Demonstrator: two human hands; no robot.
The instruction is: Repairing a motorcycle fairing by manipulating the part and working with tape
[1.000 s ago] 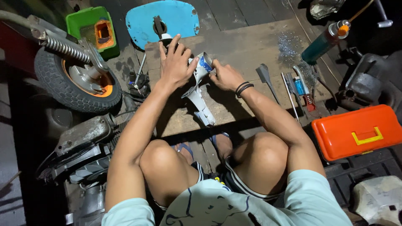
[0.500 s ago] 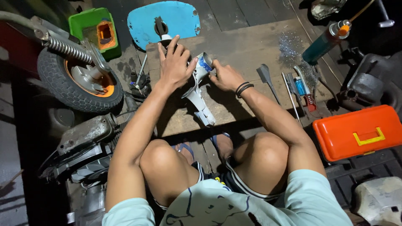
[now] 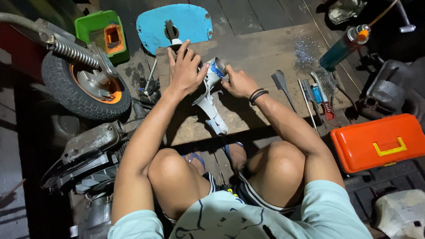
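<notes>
Nearby, hands on grey part, wheel left, orange toolbox right.

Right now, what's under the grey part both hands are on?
The grey part lies on a worn wooden board. The left hand covers its upper side and the right hand grips near the blue-marked end, so the board directly beneath is hidden.

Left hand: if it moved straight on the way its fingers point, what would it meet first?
Probably the blue panel lying just beyond the fingertips of the left hand, though depth is unclear from above.
</notes>
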